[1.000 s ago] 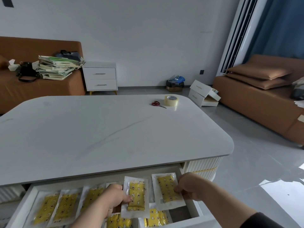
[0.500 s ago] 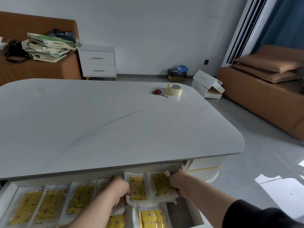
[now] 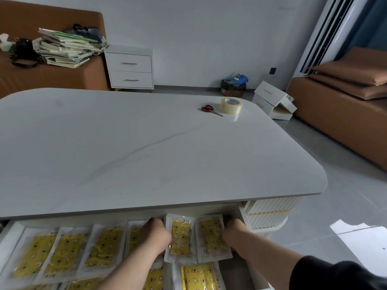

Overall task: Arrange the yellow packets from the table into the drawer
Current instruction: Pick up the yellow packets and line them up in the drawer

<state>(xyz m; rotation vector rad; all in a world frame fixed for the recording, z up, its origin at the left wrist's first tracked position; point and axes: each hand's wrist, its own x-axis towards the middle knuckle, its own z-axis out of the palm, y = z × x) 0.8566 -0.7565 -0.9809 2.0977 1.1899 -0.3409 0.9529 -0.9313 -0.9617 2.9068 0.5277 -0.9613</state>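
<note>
Now L hand [image 3: 156, 237] pinches glossy flat yellow packet [image 3: 181, 235], R hand [image 3: 232, 233] seemingly grips neighbour pkt [image 3: 211, 237] in white drawer [image 3: 243, 216].

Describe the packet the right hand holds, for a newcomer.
Open drawer under the near edge of the white table. Back row of packets: the rightmost packet, next to the drawer's right wall. Only it has the right hand gripping its edge.

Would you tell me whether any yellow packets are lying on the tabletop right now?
No: the tabletop bears only the scissors and the tape roll, while the yellow packets lie in the drawer.
</note>
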